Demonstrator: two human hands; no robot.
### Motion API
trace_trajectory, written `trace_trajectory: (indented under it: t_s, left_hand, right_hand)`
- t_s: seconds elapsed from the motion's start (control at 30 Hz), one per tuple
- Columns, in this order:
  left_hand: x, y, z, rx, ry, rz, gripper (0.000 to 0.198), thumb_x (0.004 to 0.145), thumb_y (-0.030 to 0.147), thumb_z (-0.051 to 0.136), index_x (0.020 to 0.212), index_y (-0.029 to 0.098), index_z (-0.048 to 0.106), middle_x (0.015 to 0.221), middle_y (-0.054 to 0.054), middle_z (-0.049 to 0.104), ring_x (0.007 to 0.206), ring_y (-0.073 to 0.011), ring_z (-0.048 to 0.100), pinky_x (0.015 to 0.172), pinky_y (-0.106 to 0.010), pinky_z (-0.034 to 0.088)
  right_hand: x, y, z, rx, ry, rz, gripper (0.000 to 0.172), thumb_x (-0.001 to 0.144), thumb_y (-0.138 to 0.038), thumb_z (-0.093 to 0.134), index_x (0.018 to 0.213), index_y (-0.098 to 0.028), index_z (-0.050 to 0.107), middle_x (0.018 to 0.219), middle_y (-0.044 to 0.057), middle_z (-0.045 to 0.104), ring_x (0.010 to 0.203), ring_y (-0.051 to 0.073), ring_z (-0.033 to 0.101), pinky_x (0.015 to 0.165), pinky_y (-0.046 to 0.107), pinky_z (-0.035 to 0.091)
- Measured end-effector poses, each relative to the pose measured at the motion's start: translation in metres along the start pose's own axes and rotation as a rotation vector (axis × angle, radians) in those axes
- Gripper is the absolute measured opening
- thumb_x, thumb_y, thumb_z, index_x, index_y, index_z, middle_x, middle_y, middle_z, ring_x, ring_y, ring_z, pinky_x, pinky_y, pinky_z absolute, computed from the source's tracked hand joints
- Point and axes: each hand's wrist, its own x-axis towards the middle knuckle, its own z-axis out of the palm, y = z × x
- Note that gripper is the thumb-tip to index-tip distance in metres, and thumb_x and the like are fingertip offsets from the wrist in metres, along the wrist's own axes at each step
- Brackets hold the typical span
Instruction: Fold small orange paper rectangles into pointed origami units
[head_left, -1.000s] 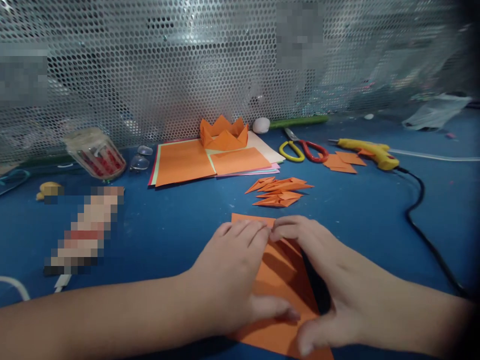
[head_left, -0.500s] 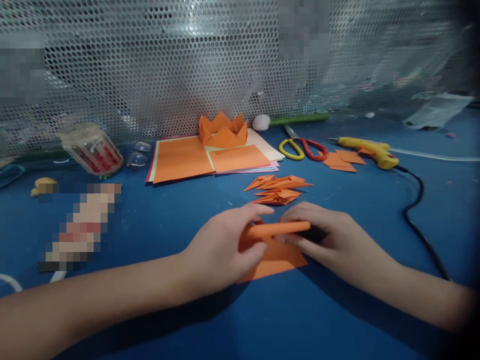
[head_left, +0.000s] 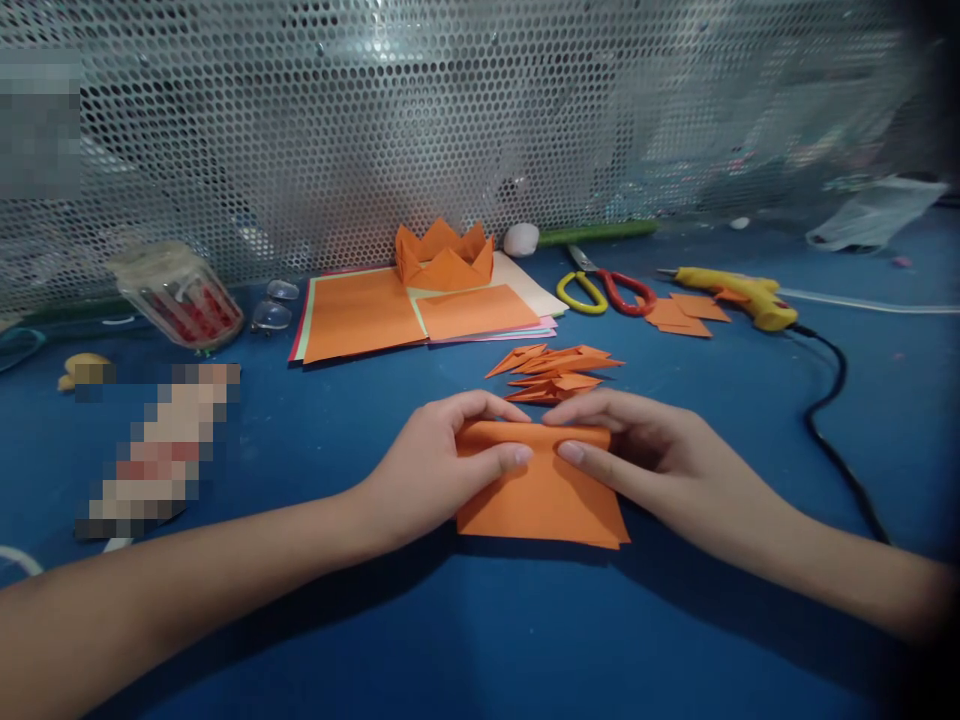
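An orange sheet of paper [head_left: 540,505] is bent over on itself above the blue table, with a rounded bend along its far edge. My left hand [head_left: 450,460] pinches the left part of that bend, thumb on the near face and fingers behind. On the right part, my right hand [head_left: 637,450] grips it the same way, the two thumbs a short gap apart. The sheet's near edges lie almost together, slightly offset at the right corner. Just beyond my fingers sit several pointed folded orange paper pieces [head_left: 559,370].
Behind lie stacked coloured papers [head_left: 360,320] bearing an orange paper crown shape [head_left: 444,258]. Scissors [head_left: 630,293], small orange paper pieces [head_left: 686,315] and a yellow glue gun [head_left: 739,295] with a black cord are at right. A jar [head_left: 180,300] and glasses [head_left: 272,312] stand left.
The paper has gone from a rolled-up edge over a flat part to a sheet doubled over, its near edges brought close together. Both thumbs now press on its near face.
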Motion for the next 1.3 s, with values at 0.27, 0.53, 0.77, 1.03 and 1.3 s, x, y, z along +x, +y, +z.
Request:
trace_trajectory:
  t_s: [0.27, 0.53, 0.77, 1.03, 1.3]
  left_hand:
    - [0.003, -0.004, -0.002, -0.006, -0.038, -0.027, 0.017, 0.09, 0.041, 0.08, 0.096, 0.024, 0.078, 0.11, -0.004, 0.087, 0.112, -0.0307, 0.079, 0.103, -0.041, 0.058]
    - [0.004, -0.003, -0.002, -0.021, -0.04, -0.043, 0.014, 0.085, 0.036, 0.082, 0.094, 0.025, 0.078, 0.106, -0.002, 0.086, 0.114, -0.0313, 0.079, 0.107, -0.042, 0.058]
    - [0.002, -0.004, -0.002, -0.019, -0.045, -0.048, 0.013, 0.085, 0.032, 0.083, 0.095, 0.024, 0.079, 0.105, -0.001, 0.086, 0.108, -0.0292, 0.08, 0.103, -0.04, 0.06]
    - [-0.003, -0.004, -0.001, -0.025, -0.027, 0.001, 0.01, 0.084, 0.025, 0.086, 0.092, 0.025, 0.08, 0.105, 0.0, 0.087, 0.112, -0.0297, 0.08, 0.109, -0.041, 0.058]
    - [-0.003, -0.009, 0.002, -0.281, 0.012, -0.091, 0.069, 0.069, 0.04, 0.109, 0.124, 0.025, 0.071, 0.103, -0.001, 0.083, 0.095, -0.0243, 0.082, 0.083, -0.032, 0.067]
  right_hand:
    - [0.001, -0.004, -0.001, -0.021, -0.024, 0.026, 0.05, 0.089, -0.077, 0.086, 0.103, -0.029, 0.089, 0.105, 0.009, 0.09, 0.08, 0.026, 0.082, 0.067, 0.035, 0.069]
    - [0.001, -0.003, 0.002, 0.0, -0.034, 0.01, 0.062, 0.089, -0.088, 0.082, 0.108, -0.029, 0.088, 0.113, 0.011, 0.091, 0.093, 0.03, 0.087, 0.076, 0.038, 0.074]
    - [0.001, -0.003, 0.002, -0.017, -0.041, 0.017, 0.06, 0.089, -0.087, 0.083, 0.107, -0.029, 0.089, 0.108, 0.01, 0.091, 0.087, 0.029, 0.087, 0.072, 0.038, 0.073]
    - [-0.001, -0.005, 0.006, -0.071, -0.02, 0.034, 0.057, 0.09, -0.084, 0.082, 0.102, -0.029, 0.093, 0.09, 0.008, 0.089, 0.069, 0.024, 0.078, 0.057, 0.033, 0.062]
    - [0.0, -0.001, 0.003, 0.015, 0.151, 0.076, 0.065, 0.085, -0.095, 0.08, 0.096, -0.031, 0.086, 0.074, 0.004, 0.08, 0.065, 0.023, 0.073, 0.054, 0.033, 0.058]
